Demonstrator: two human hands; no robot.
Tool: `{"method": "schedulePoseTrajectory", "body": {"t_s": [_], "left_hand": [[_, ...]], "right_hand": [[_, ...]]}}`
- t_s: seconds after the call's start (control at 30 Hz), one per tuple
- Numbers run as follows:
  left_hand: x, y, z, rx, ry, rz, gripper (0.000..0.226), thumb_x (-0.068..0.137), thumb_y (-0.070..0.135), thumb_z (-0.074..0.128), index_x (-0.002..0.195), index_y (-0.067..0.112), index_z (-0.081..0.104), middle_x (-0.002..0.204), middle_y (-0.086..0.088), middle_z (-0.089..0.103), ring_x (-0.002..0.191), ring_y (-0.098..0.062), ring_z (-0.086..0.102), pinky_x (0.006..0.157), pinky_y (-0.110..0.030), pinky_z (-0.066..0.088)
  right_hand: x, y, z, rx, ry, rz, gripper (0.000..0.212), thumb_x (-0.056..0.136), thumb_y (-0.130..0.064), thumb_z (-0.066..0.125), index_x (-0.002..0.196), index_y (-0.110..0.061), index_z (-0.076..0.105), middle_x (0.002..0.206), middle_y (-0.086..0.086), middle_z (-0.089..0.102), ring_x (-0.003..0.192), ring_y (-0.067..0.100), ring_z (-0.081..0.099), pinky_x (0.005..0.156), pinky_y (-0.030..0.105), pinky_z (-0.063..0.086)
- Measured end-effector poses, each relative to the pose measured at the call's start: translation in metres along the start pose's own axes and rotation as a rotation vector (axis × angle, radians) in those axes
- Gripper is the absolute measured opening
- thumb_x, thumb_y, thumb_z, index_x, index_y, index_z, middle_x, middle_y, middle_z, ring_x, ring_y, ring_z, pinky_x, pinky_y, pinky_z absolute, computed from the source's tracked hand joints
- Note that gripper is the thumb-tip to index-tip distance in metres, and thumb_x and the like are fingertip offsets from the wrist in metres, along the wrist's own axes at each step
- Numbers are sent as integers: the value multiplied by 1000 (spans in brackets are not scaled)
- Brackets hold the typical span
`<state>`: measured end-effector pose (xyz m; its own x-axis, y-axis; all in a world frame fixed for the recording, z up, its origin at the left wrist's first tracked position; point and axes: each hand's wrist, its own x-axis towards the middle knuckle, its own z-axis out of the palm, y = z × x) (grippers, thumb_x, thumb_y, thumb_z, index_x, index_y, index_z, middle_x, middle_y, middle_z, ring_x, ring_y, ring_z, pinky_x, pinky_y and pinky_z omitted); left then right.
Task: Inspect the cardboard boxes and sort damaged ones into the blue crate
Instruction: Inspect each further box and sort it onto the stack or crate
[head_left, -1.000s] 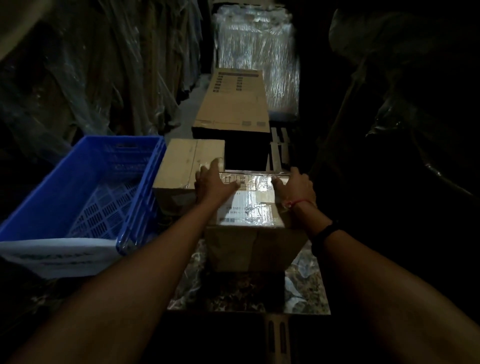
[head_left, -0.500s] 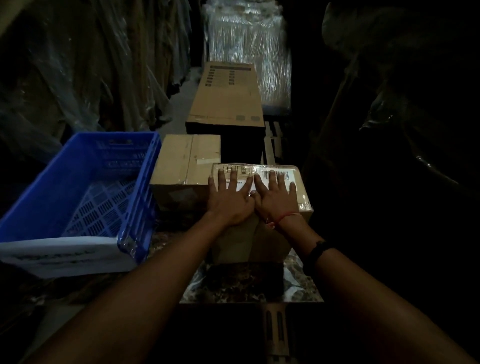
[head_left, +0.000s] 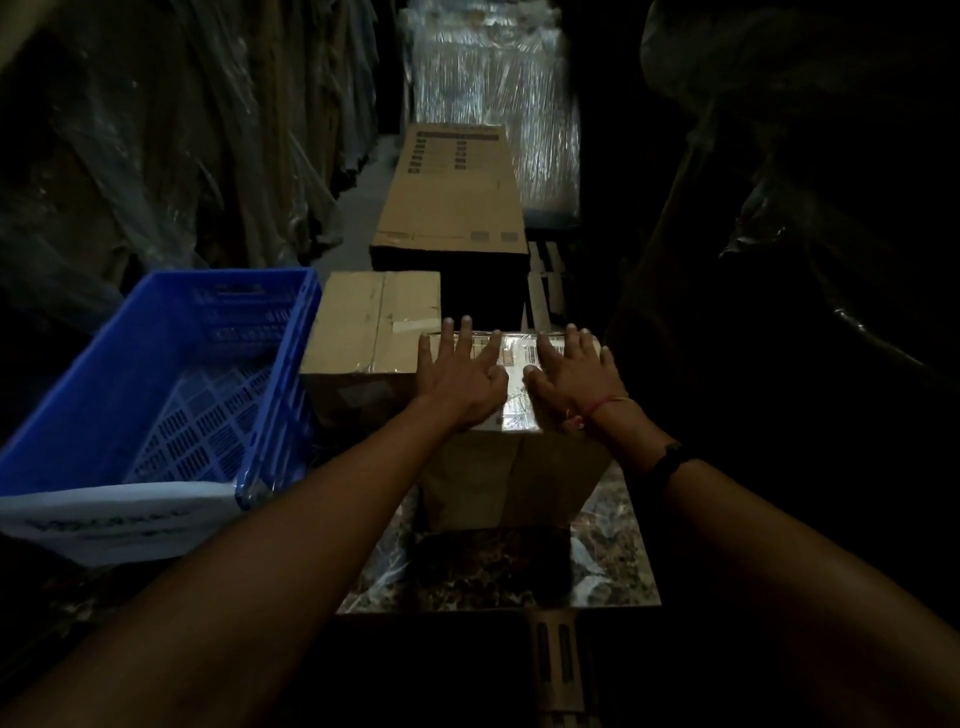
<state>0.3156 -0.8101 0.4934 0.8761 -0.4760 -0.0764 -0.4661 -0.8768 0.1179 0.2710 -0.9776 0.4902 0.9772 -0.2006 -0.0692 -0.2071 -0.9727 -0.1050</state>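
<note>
Cardboard box with a taped label sits on the marbled surface, right of the blue crate. We press our left hand and right hand flat on its top, fingers spread, gripping nothing.

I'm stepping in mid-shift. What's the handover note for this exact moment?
Left hand: open, flat on the near box, gripping nothing.
Right hand: open, flat beside it on the same taped top.
Second box sits left of it, beside the blue crate.
Done: nothing sorted; no box shows in the crate.
Left: finish checking the near box, then the second.
</note>
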Motion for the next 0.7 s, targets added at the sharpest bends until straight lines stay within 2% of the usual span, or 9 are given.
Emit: {"method": "schedulePoseTrajectory", "body": {"t_s": [0.13,0.37,0.47,0.53,0.7], "left_hand": [[4,-1,17,56,54,-21,62,100,49,18,156,32,-4,163,-12,-11,150,-31,-13,118,-55,-10],[10,0,10,34,-6,-20,62,100,50,17,155,34,-5,163,-11,-14,149,-30,-15,117,-56,-13],[4,-5,8,24,26,-78,61,100,49,17,156,34,-1,163,-11,-12,149,-32,-14,115,-57,-15],[-1,-9,11,-15,45,-123,60,100,48,19,156,34,0,163,-11,-12,149,-34,-15,116,-59,-10],[-3,-10,17,-97,41,-113,62,100,45,24,156,33,-1,163,-10,-12,148,-35,-17,114,-59,14]], "right_hand": [[-7,2,17,-31,101,-12,66,97,-56,16,154,-27,4,161,17,1,149,30,-3,120,49,-1],[0,4,17,-22,63,-10,66,97,-56,18,154,-28,2,161,16,-1,149,31,-4,119,49,-2],[2,10,11,7,64,9,67,96,-60,18,154,-29,4,161,18,-3,149,32,-6,119,51,0],[0,13,12,17,89,46,67,96,-60,18,154,-29,5,161,18,-4,149,32,-8,118,53,1],[-6,11,19,27,118,59,66,96,-58,19,154,-28,6,161,17,-2,149,32,-5,118,51,8]]}}
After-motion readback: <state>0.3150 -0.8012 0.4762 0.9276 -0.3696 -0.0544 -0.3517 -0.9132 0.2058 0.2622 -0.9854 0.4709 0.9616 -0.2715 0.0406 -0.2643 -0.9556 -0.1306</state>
